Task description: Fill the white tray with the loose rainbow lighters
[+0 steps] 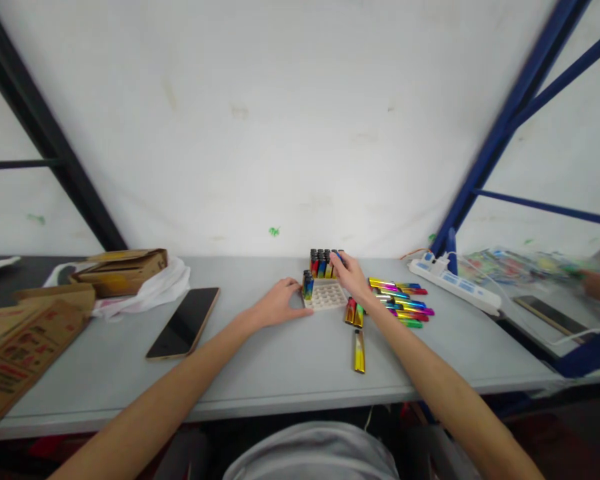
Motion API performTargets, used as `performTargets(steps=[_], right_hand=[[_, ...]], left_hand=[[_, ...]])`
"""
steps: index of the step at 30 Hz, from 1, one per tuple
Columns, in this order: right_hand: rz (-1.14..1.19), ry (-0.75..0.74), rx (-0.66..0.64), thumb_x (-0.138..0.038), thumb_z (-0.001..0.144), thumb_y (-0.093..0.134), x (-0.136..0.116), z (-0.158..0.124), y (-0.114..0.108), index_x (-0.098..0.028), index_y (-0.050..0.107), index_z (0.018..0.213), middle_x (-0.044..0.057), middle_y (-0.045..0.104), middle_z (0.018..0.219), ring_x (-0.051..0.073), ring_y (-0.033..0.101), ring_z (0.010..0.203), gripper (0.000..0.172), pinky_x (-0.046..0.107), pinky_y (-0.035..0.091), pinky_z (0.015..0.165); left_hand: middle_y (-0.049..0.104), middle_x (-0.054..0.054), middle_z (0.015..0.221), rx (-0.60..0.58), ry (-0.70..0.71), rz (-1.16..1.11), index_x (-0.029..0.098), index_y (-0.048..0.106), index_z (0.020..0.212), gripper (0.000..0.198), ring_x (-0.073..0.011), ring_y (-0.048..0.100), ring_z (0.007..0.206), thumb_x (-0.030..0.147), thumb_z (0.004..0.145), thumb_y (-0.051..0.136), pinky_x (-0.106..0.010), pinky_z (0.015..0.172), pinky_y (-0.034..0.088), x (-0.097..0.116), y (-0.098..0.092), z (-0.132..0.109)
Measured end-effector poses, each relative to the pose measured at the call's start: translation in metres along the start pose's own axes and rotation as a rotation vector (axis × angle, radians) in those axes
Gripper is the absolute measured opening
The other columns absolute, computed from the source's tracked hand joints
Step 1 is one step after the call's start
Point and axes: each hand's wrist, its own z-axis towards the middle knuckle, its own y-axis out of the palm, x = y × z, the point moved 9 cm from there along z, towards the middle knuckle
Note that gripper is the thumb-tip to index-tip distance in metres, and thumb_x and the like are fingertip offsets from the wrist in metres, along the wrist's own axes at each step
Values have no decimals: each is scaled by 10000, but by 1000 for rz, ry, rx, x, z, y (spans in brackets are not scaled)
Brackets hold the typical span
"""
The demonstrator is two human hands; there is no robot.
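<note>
Head view: "What am I holding?"
"Left grip [280, 303] is gaping, touching one tray [329, 298] on the tabletop [275, 370]; right grip [353, 275] is pinching one blue item [337, 256] by upright lighters [321, 267]. I'm counting one power strip [457, 287]."

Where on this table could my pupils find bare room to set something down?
Bare tabletop shows before the white tray, between left forearm and lone yellow lighter; beyond the left hand, between phone and standing lighters; and nearer than the power strip, right of the right forearm. Crowded around the tray: left hand, right hand, standing lighters and loose lighters.
</note>
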Motion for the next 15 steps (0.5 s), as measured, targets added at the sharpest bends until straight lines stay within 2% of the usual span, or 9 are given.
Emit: performTargets(steps=[2,5,8,11,15], right_hand=[[-134,-56,60,-793,907,530,-1,-7,-4,-239,502,699,-41,437,579,144,403,575,592,282,319,539],[-273,-48,114,-735,891,526,1,-17,-8,-247,409,573,-31,391,554,143,374,586,593,298,289,562],[-324,-17,140,-645,853,499,2,-23,-8,-262,342,553,-37,325,538,136,329,569,511,304,240,558],[-335,-17,130,-583,825,467,-2,-25,-2,-265,340,567,-35,325,546,138,332,572,429,303,223,559],[-334,-27,112,-579,834,459,-6,-25,0,-260,346,578,-29,334,559,140,338,581,425,301,227,563]], left_hand=[[720,-149,1235,-7,-2,0,199,731,1189,599,-332,688,1174,661,815,800,-425,1104,546,1,0,0],[724,-160,1224,-16,-11,8,178,734,1195,616,-339,691,1165,660,817,796,-429,1104,544,1,0,0],[734,-154,1218,-9,-5,10,181,738,1193,610,-337,694,1155,663,822,789,-430,1088,549,1,0,0],[738,-147,1223,-6,1,10,188,738,1195,607,-329,693,1153,670,828,779,-426,1078,553,1,0,-1],[733,-143,1227,-11,-6,6,189,735,1200,611,-333,689,1163,675,832,771,-434,1089,548,0,0,-1]])
